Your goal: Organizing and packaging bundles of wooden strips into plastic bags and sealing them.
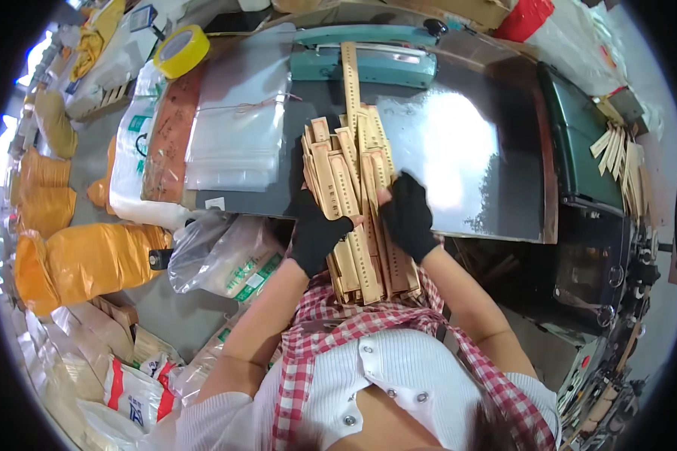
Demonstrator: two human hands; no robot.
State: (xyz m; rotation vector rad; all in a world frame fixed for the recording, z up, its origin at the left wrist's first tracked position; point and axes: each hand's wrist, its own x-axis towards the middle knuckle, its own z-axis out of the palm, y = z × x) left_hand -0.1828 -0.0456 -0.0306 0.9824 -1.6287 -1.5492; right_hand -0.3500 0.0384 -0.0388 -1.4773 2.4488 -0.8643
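Note:
A thick bundle of flat, pale wooden strips (344, 192) with rows of small dark marks stands between my hands, its lower end close to my checked apron. My left hand (317, 231), in a black fingerless glove, wraps around the bundle's left side with the thumb across the front. On the other side my right hand (408, 216), gloved the same way, presses against the strips with its thumb on them; its other fingers are mostly hidden. The strips' upper ends are uneven. One longer strip (350, 83) reaches up across the teal bag sealer (395, 69).
Clear plastic bags (237, 146) lie stacked on the dark table, left of the bundle. A yellow tape roll (181, 52) sits at the far left. The glossy tabletop (459, 150) reflects light. Dark green case (579, 143) at right; orange sacks (90, 259) and plastic bags at left.

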